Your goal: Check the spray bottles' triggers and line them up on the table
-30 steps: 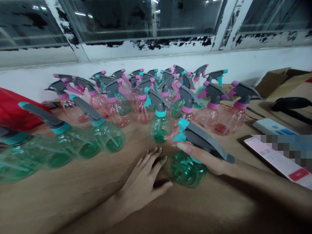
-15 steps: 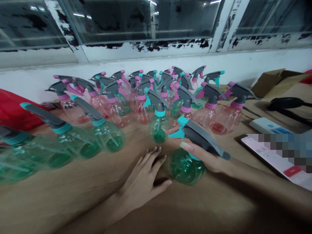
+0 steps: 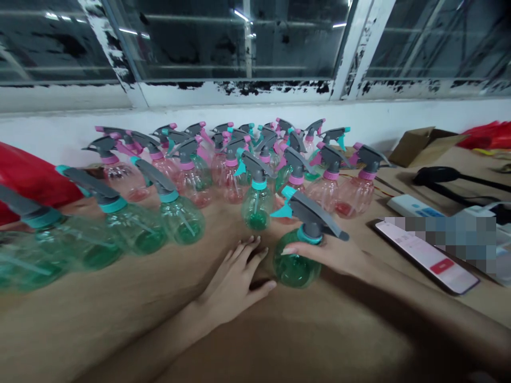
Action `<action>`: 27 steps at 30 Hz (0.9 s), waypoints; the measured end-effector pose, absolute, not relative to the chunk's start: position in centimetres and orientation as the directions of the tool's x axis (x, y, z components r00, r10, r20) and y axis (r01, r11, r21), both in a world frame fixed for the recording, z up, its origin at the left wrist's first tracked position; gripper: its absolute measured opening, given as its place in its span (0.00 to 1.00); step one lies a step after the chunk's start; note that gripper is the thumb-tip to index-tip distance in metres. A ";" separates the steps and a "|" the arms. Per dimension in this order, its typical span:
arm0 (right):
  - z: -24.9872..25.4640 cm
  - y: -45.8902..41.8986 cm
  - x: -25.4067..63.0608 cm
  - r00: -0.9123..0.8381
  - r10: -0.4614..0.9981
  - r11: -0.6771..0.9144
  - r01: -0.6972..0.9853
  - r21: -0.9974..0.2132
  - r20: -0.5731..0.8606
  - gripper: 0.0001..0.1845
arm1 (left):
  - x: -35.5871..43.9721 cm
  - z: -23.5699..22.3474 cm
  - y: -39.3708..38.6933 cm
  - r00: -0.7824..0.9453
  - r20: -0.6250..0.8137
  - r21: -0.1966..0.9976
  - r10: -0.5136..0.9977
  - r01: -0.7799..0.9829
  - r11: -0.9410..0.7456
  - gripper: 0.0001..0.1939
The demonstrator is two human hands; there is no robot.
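My right hand (image 3: 325, 255) is wrapped round a green spray bottle (image 3: 293, 271) with a grey and turquoise trigger head, which stands nearly upright at the middle right of the table. The thumb lies across the front of its body, and the other fingers are mostly hidden behind it. Flat on the wood, my left hand (image 3: 235, 282) rests just left of that bottle with its fingers spread and nothing in it. Beyond the hands stands another green spray bottle (image 3: 257, 207). A row of green spray bottles (image 3: 183, 221) runs off to the left.
Several pink spray bottles (image 3: 355, 194), mixed with a few green ones, crowd the back by the wall. On the right lie a phone (image 3: 423, 255), a white power strip (image 3: 411, 205), black straps (image 3: 439, 175) and a cardboard box (image 3: 423, 146). Red bags (image 3: 32, 183) lie at the left.
My right thumb has dropped from near the bottle's neck to its body, and the bottle is more upright. My left hand stays flat. The view has turned slightly to the right.
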State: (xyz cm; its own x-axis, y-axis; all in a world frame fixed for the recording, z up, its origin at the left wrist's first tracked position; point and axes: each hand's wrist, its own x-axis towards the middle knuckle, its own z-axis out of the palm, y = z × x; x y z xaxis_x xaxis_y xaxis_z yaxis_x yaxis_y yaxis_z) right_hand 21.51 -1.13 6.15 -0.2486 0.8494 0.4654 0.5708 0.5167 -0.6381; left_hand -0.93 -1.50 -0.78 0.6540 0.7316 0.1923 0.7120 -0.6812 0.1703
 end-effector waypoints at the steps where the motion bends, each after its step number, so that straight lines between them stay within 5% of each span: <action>1: 6.2 -1.4 21.6 -0.258 0.839 0.529 0.592 -0.608 0.480 0.22 | -0.9 -0.8 -1.5 0.656 0.187 0.165 0.731 0.713 -0.682 0.31; 7: 5.5 -3.6 23.4 -0.267 0.839 0.489 0.751 -0.443 0.474 0.42 | -0.8 -0.5 -1.8 0.668 0.187 0.117 0.721 0.713 -0.691 0.30; 14: 5.2 -4.4 22.4 -0.245 0.867 0.435 0.796 -0.420 0.434 0.26 | -4.1 -0.7 -4.5 0.612 0.229 0.085 0.757 0.762 -0.642 0.27; 27: 6.1 2.0 12.1 -0.372 0.836 0.532 0.730 -0.428 0.404 0.31 | -10.1 -0.4 -8.6 0.559 0.322 0.064 0.764 0.792 -0.607 0.20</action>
State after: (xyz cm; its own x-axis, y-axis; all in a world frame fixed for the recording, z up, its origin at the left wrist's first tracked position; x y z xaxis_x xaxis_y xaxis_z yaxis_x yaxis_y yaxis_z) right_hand 12.09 1.96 6.10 -0.3720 0.8357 0.4039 0.7304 0.5321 -0.4282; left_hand -10.07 -8.62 -0.44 0.5595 0.7638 0.3219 0.7920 -0.6072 0.0641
